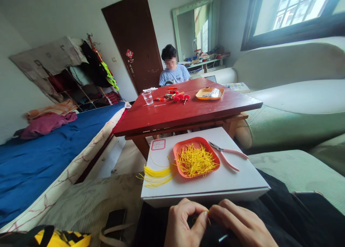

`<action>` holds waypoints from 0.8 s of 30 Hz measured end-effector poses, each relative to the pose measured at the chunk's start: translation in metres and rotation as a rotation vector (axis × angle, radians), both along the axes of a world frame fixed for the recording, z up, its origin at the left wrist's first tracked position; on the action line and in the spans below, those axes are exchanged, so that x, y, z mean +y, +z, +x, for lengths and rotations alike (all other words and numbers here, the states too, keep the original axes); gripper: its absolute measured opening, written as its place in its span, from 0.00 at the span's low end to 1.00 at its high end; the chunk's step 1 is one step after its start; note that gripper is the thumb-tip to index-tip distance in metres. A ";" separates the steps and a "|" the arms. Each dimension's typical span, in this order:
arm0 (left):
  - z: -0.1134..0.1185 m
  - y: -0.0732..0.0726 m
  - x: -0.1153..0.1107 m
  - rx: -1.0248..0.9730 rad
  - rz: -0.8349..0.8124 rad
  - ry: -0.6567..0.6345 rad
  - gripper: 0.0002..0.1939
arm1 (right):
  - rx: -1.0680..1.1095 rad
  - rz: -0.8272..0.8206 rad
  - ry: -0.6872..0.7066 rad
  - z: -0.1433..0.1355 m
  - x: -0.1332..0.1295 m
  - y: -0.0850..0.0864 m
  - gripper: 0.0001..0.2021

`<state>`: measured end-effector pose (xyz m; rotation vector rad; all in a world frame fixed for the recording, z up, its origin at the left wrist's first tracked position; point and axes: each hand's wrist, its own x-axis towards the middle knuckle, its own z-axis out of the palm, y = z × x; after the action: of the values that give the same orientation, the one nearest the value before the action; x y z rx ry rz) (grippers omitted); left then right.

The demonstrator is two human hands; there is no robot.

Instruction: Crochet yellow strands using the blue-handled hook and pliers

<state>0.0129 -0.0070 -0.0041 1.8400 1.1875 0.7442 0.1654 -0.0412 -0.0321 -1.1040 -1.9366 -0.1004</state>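
My left hand (185, 223) and my right hand (238, 222) meet at the fingertips in front of the white box (161, 189). Both are closed in a pinch on a thin yellowish strand (208, 211), largely hidden by the fingers. On the box, an orange-red tray (176, 146) holds a heap of short yellow strands (198, 161). Longer yellow strands (157, 172) lie left of the tray, partly over the box's edge. Pliers with pink handles (229, 153) rest to the right of the tray, jaws apart.
Beyond the box stands a red table (161, 119) with a cup (147, 98), red items (178, 97) and an orange tray (201, 96). A person (175, 73) sits behind it. A dark phone (115, 220) lies at lower left.
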 end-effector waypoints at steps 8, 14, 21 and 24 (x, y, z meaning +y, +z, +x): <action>-0.001 -0.001 0.001 -0.030 -0.009 -0.006 0.10 | 0.008 -0.046 0.026 0.001 -0.002 -0.001 0.10; 0.000 -0.006 -0.001 -0.039 0.061 0.001 0.11 | 0.252 -0.249 0.083 -0.003 -0.003 -0.013 0.10; 0.001 -0.014 -0.001 -0.032 0.228 -0.031 0.13 | 0.573 -0.493 0.097 -0.007 -0.001 -0.005 0.07; 0.002 -0.019 0.000 0.033 0.491 -0.072 0.12 | 0.769 -0.689 0.136 -0.007 -0.001 0.002 0.12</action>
<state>0.0149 -0.0075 -0.0231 2.2871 1.0104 1.0347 0.1583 -0.0421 -0.0303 -1.1832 -1.3331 0.9897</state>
